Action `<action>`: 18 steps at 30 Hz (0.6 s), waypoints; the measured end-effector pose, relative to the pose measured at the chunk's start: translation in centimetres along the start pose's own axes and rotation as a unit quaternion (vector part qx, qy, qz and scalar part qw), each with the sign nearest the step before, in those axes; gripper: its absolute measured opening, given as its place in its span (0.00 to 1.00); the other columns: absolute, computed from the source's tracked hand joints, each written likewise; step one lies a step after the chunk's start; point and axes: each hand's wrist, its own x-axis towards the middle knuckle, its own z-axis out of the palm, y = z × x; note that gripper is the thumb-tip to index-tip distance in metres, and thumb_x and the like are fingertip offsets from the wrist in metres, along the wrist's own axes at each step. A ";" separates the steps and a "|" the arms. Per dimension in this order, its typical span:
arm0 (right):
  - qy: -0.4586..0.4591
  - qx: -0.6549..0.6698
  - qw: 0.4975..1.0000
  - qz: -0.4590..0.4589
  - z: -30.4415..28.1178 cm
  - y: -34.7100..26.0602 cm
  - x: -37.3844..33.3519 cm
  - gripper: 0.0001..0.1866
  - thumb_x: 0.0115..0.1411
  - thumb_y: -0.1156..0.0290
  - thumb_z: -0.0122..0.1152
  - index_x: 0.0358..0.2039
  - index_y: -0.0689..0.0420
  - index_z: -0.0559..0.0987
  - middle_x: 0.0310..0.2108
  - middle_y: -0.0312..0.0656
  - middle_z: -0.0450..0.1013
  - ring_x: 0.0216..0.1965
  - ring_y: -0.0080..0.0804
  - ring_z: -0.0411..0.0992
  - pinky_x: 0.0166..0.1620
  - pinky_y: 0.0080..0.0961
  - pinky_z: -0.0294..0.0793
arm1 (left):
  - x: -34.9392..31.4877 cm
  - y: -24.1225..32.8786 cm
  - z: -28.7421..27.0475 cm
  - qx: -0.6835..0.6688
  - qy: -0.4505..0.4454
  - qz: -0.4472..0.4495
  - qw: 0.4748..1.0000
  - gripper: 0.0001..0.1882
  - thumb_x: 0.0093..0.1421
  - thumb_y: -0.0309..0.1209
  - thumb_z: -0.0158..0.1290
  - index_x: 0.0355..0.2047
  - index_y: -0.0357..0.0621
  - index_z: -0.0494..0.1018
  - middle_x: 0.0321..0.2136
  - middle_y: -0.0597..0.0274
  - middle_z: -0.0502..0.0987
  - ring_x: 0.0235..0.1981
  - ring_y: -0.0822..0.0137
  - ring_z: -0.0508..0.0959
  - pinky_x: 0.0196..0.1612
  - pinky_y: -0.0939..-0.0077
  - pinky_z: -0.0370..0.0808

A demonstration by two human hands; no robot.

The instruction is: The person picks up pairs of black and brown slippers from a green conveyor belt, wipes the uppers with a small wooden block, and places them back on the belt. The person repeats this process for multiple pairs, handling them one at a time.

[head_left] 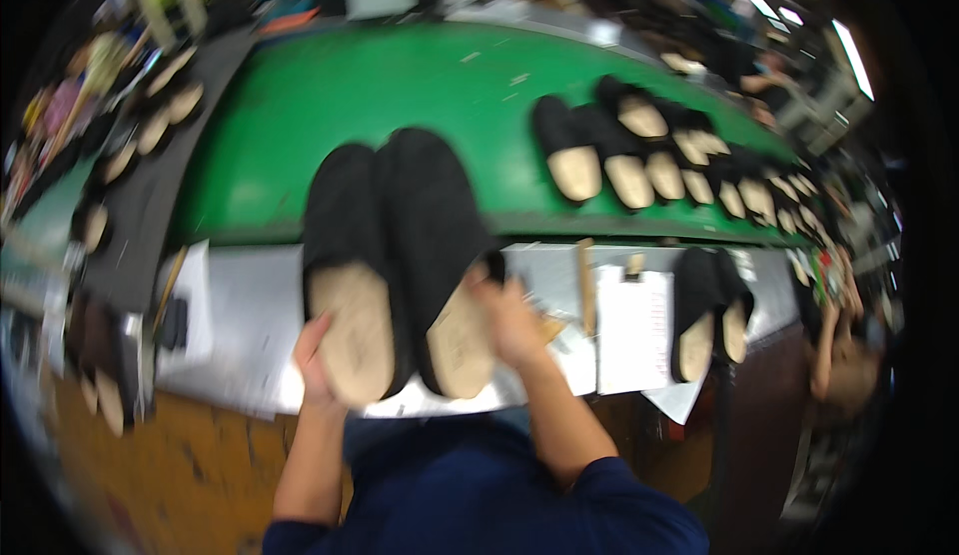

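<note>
Green conveyor belt [330,125] curving across upper centre of the frame, carrying a row of black slippers [649,155] with tan soles at upper right. Below it, grey bench [250,325] across the middle, bearing white papers [633,330], a wooden stick [586,285] and another black pair [711,313] at right.

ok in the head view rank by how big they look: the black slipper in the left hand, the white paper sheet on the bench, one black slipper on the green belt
1. black slipper in the left hand, though it is nearest the camera
2. white paper sheet
3. black slipper on the green belt, farther off, so true size against the held one is unsure
</note>
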 end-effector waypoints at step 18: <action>0.005 0.155 0.987 -0.027 2.5 -0.3 -1.2 0.23 0.72 0.60 0.39 0.58 0.64 0.65 0.51 0.50 0.72 0.48 0.38 0.76 0.50 0.32 0.78 | -1.2 0.5 1.7 -0.014 -0.034 0.055 0.998 0.22 0.66 0.35 0.42 0.56 0.35 0.65 0.52 0.46 0.74 0.49 0.56 0.78 0.53 0.62 0.76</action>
